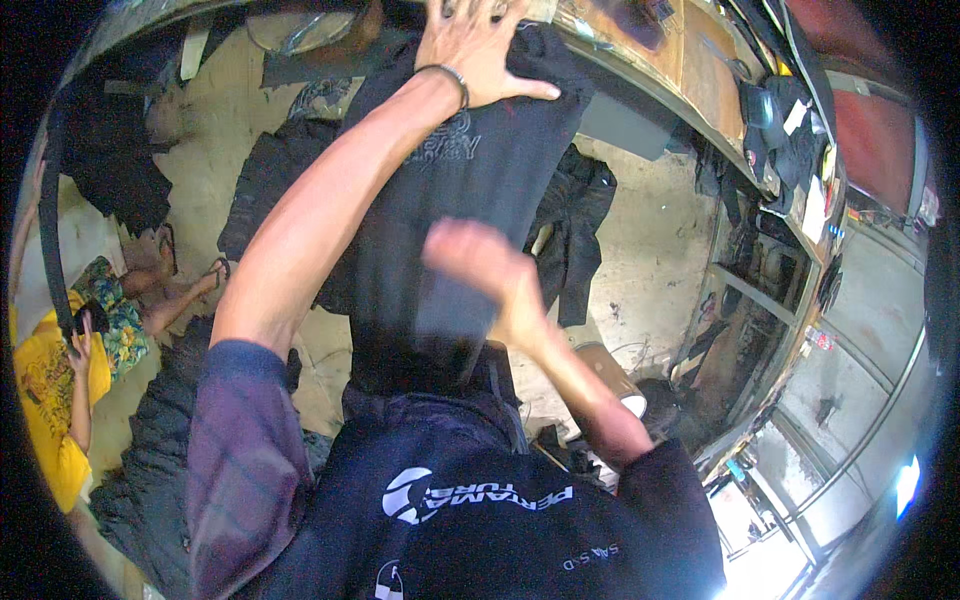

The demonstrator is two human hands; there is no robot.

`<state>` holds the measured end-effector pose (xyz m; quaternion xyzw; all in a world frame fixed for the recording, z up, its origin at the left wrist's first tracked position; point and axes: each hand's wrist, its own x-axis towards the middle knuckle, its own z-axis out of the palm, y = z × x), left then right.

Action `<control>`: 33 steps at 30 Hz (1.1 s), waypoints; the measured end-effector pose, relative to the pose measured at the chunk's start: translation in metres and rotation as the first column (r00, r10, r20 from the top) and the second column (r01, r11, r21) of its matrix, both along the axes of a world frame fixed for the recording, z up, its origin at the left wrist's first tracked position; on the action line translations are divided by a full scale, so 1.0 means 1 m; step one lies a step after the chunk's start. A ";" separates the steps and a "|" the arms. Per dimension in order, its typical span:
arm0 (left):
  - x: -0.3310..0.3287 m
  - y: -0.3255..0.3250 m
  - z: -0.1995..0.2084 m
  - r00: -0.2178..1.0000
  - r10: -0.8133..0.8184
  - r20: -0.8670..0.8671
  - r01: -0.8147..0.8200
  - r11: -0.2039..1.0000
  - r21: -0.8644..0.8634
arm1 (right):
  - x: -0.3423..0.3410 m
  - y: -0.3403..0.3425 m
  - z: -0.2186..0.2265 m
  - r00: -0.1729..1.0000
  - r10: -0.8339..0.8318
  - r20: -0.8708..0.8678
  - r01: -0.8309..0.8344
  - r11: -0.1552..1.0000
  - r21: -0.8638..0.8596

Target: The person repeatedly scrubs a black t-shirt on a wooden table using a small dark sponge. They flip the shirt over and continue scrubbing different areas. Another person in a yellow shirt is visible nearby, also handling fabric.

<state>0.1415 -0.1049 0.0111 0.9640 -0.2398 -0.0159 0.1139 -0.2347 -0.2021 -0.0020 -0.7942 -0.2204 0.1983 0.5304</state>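
Observation:
A black garment [450, 215] stretches lengthwise in front of me, with a raised dark print near its far end. My left hand [470, 55] lies on that far end, fingers spread and thumb out to the right; a dark bracelet circles the wrist. Over the garment's nearer half, my right hand [480, 262] is smeared by motion, so its fingers cannot be made out. A blurred dark grey patch [455, 305] shows just below this hand. Whether it is something held or part of the cloth, I cannot tell.
Dark clothes [575, 235] lie on the pale floor [650, 210] around the garment, with a heap [150, 480] at lower left. A person in yellow [65, 400] sits at far left. A cluttered wooden bench [700, 75] runs along the far right. A brown cylinder [605, 380] stands by my right forearm.

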 end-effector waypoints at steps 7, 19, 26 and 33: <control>0.006 -0.019 -0.004 0.990 -0.087 -0.116 0.083 0.996 -0.036 | 0.058 0.002 0.033 0.985 0.074 -0.153 -0.060 0.994 0.093; 0.014 -0.025 -0.018 0.966 -0.181 0.187 0.226 0.939 -0.259 | 0.049 0.020 0.026 0.997 -0.071 -0.044 0.070 0.997 -0.008; 0.013 -0.026 -0.011 0.975 -0.220 0.023 0.221 0.964 -0.144 | 0.021 0.029 0.049 0.950 -0.073 -0.305 0.114 0.987 0.118; -0.061 0.072 0.020 0.819 -0.573 -0.039 0.556 0.808 -0.195 | 0.008 0.031 0.032 0.973 0.022 -0.228 -0.007 0.998 0.064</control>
